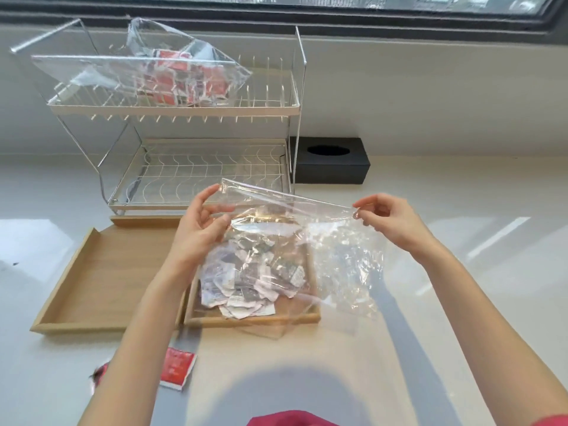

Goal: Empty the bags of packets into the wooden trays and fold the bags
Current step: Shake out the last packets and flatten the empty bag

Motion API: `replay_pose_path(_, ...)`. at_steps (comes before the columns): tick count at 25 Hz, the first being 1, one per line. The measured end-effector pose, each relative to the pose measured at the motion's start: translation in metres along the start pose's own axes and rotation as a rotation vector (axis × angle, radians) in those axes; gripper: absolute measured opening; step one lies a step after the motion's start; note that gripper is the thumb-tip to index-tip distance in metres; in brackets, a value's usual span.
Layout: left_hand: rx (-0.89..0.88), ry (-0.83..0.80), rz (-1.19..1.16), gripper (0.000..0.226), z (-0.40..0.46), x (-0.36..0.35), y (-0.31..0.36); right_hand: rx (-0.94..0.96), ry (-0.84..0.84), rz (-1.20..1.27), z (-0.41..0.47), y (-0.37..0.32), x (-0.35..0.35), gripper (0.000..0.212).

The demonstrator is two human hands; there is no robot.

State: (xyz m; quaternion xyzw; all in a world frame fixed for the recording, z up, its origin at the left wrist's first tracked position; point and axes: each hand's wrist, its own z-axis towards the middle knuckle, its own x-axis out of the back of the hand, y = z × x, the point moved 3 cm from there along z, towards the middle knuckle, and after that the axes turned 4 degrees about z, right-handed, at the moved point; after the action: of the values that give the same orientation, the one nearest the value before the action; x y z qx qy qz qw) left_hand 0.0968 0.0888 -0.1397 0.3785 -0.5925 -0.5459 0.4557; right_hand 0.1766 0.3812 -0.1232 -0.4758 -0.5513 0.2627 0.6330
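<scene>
A clear plastic bag (pixel 341 256) hangs stretched between my hands above the right wooden tray (pixel 255 319). My left hand (pixel 199 226) pinches its top left corner and my right hand (pixel 387 219) pinches the top right corner. A heap of white and grey packets (pixel 249 281) lies in the right tray, seen through the bag. The left wooden tray (pixel 101 278) holds nothing. A second clear bag with red packets (pixel 181 78) rests on the upper shelf of the dish rack (pixel 172 110).
Two red packets lie on the white counter near the front, one (pixel 176 367) beside my left forearm and one (pixel 100 375) partly hidden by it. A black tissue box (pixel 330 164) stands right of the rack. A window ledge runs behind.
</scene>
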Motion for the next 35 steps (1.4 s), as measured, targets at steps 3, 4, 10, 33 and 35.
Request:
replay_pose_path(3,0.029,0.042,-0.009,0.05,0.005,-0.043,0.002,0.033,0.026,-0.03,0.016,0.009,0.038,0.023)
replay_pose_path(4,0.027,0.055,-0.005,0.051,0.008,-0.056,0.003,0.046,0.034,-0.041,0.024,0.012,0.05,0.024)
replay_pose_path(10,0.021,0.155,0.121,0.046,0.038,-0.134,-0.001,0.088,0.092,-0.251,0.087,0.041,0.104,0.021)
replay_pose_path(33,-0.019,-0.029,1.157,0.063,0.115,-0.243,-0.103,0.099,-0.093,-0.657,0.126,0.178,0.028,0.061)
replay_pose_path(35,0.066,-0.129,1.184,0.063,0.109,-0.251,-0.116,0.056,-0.151,-0.637,0.119,0.188,0.02,0.061)
